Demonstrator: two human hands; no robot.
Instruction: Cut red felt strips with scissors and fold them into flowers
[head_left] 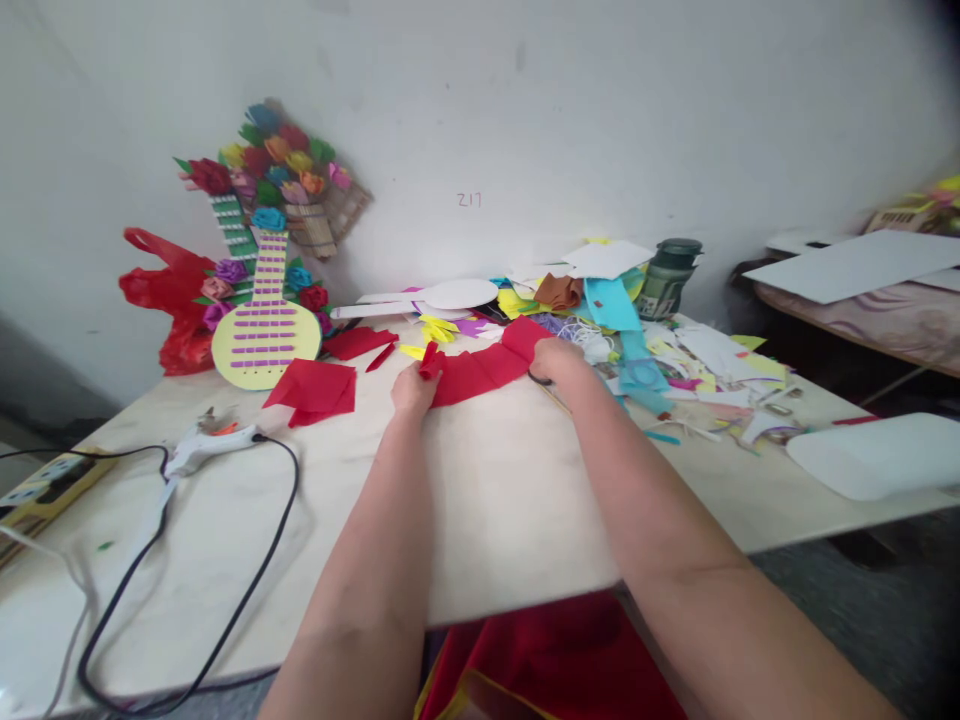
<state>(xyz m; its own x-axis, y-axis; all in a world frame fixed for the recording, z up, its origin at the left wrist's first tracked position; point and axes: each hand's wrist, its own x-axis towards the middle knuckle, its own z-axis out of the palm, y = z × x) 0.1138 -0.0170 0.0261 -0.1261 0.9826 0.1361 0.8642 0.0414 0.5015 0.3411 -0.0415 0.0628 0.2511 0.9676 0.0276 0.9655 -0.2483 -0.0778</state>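
A strip of red crepe paper (480, 372) stretches between my two hands just above the table, slightly curved and creased. My left hand (414, 388) pinches its left end, where the paper is folded into a small upright roll. At the other end, my right hand (556, 360) is closed on the paper. Under the right fingers shows a dark loop with a thin shaft, like a scissors handle (538, 380); whether the hand grips it too is unclear. Cut red paper pieces (322, 392) lie left of my left hand.
A white glue gun (214, 448) with a black cord lies at left near a power strip (45, 485). Behind stand a yellow paper guitar (266, 345), paper flowers (289, 165) and a red plastic bag (184, 310). Paper scraps (697, 365) and a green bottle (670, 278) are at right.
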